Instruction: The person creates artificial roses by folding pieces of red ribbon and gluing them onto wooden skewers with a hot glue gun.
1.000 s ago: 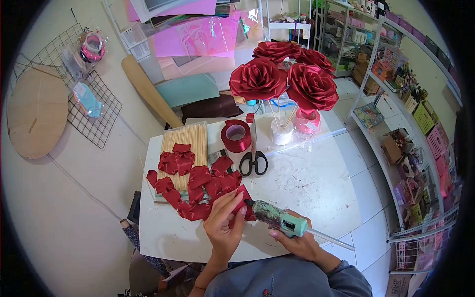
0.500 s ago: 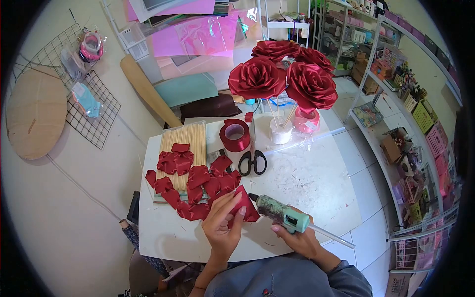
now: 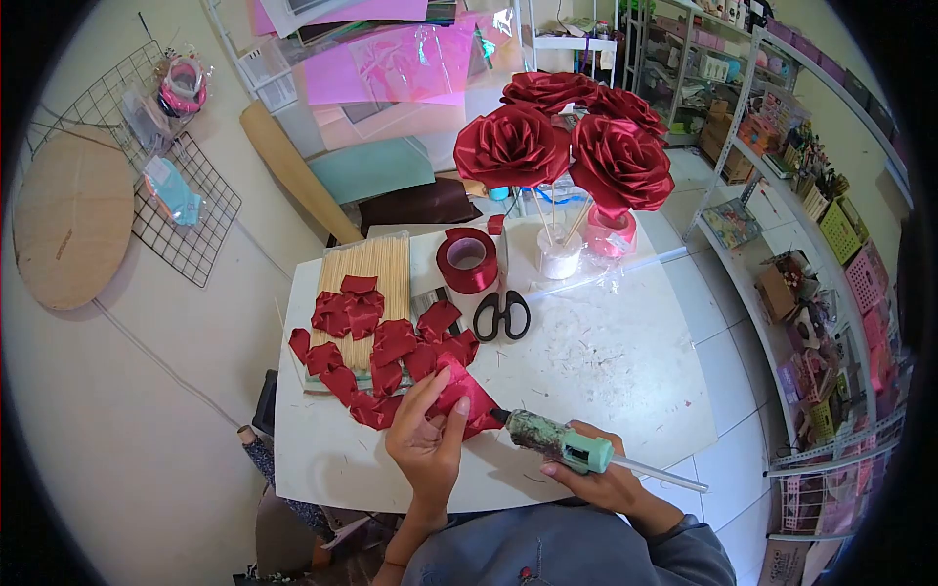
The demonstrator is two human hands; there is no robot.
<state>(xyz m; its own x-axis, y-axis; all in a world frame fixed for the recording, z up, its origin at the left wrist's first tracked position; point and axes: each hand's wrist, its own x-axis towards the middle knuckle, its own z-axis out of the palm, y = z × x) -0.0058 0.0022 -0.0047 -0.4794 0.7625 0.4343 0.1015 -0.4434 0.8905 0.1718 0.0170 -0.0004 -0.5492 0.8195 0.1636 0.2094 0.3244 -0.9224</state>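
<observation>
Between the fingers and thumb of my left hand [image 3: 427,444] is a piece of red satin ribbon [image 3: 469,398], held over the front of the table. My right hand [image 3: 598,479] is wrapped round a green glue gun [image 3: 557,441], from whose back a clear glue stick sticks out. Its dark nozzle meets the lower right edge of the ribbon piece in this view. Just beyond my left hand lie several cut red ribbon petals [image 3: 395,342], some on a bundle of thin wooden sticks [image 3: 364,262].
Black-handled scissors [image 3: 502,317] and a roll of red ribbon [image 3: 466,261] lie mid-table. Several large red ribbon roses [image 3: 515,146] stand on sticks in a white holder [image 3: 558,256], beside a pink roll [image 3: 610,234]. Loaded shelves [image 3: 772,254] rise on the right.
My left hand has shifted slightly left and turned the ribbon piece. The glue gun's nozzle has come down to the piece's lower right edge.
</observation>
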